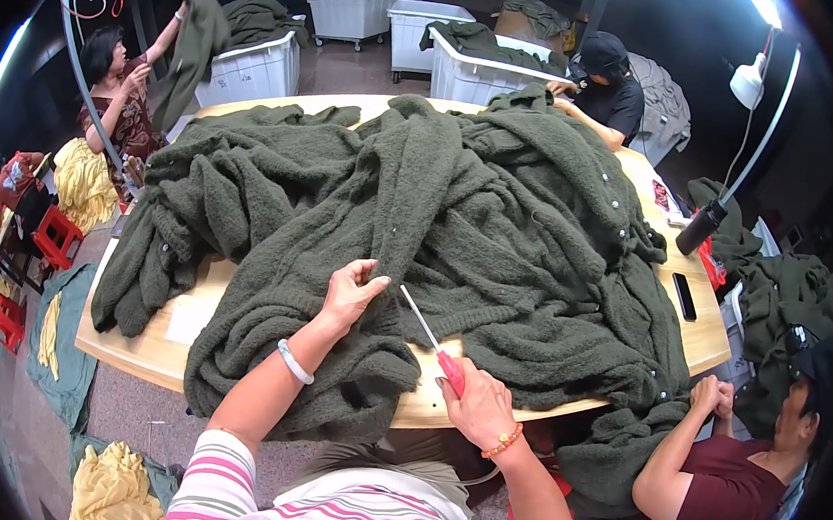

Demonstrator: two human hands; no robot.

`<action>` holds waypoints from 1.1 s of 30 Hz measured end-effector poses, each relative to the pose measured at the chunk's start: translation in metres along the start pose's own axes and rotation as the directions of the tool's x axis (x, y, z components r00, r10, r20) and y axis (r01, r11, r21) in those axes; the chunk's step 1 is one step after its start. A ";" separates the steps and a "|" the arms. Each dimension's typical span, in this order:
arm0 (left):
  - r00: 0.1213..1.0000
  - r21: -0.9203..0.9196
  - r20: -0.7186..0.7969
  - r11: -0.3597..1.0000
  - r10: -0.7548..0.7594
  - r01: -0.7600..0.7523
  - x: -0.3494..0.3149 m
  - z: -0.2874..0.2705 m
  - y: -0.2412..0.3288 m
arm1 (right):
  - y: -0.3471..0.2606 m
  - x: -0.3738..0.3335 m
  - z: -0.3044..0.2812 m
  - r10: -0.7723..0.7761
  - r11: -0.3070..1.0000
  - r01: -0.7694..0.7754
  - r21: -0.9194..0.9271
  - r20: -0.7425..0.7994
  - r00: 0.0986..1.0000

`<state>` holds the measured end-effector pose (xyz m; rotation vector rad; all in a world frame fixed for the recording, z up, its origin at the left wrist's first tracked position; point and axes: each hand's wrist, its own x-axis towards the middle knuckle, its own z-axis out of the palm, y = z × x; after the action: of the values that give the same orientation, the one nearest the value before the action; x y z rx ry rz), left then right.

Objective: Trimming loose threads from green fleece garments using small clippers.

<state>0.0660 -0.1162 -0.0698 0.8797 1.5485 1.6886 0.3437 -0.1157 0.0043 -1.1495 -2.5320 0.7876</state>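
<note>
A heap of dark green fuzzy knit cardigans (523,258) covers most of the wooden table before me. My left hand (348,299), a pale bangle on its wrist, is closed on the front band of the nearest cardigan (285,270), thumb and fingers pinching the knit. Nearer the table's front edge, my right hand (479,404) grips the red handle of a screwdriver-like tool (419,316). Its slim metal shaft points up and left, the tip close to my left thumb and apart from it. Whether the tip touches the cloth I cannot tell.
A black phone (684,296) and a black cylinder (702,227) at a lamp's foot stand on the table's (139,361) right side. People sit or stand at its left, far right and near right. White bins (256,73) hold more garments beyond.
</note>
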 end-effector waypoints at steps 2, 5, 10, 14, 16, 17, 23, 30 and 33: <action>1.000 0.107 -0.020 0.994 0.016 -0.013 0.007 -0.001 -0.005 | -0.001 0.001 0.001 0.002 1.000 -0.002 -0.006 -0.007 1.000; 1.000 0.056 -0.022 0.998 0.010 -0.009 0.010 0.004 -0.003 | -0.002 0.005 0.004 -0.001 1.000 0.000 -0.029 -0.016 1.000; 0.999 0.012 0.036 0.999 -0.038 0.038 -0.001 0.005 0.011 | -0.015 0.011 0.000 0.007 0.993 -0.002 -0.120 0.040 0.999; 0.995 -0.022 0.095 0.999 -0.030 0.032 -0.012 0.008 0.011 | -0.017 0.018 0.000 0.020 0.992 -0.016 -0.128 0.035 0.999; 0.996 -0.055 0.079 0.998 -0.031 0.035 -0.012 0.011 0.014 | -0.017 0.020 -0.001 0.021 0.986 -0.007 -0.169 0.079 0.997; 0.997 -0.079 0.070 0.997 -0.022 0.028 -0.011 0.009 0.015 | -0.018 0.019 -0.002 0.018 0.986 -0.004 -0.169 0.079 0.997; 0.994 -0.064 0.109 0.997 -0.032 0.039 -0.012 0.006 0.008 | -0.018 0.021 -0.005 0.037 0.991 -0.024 -0.132 0.094 0.995; 0.942 -0.234 0.182 0.919 -0.280 0.318 0.017 -0.004 0.014 | -0.004 0.018 -0.010 -0.061 0.998 0.061 -0.003 -0.001 0.998; 0.956 -0.245 0.150 0.928 -0.250 0.281 0.034 0.014 0.035 | 0.003 0.020 -0.012 -0.024 0.999 0.026 0.032 -0.052 0.998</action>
<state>0.0580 -0.0827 -0.0327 0.5883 1.2647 1.5702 0.3374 -0.0946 0.0130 -1.1117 -2.4774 0.7796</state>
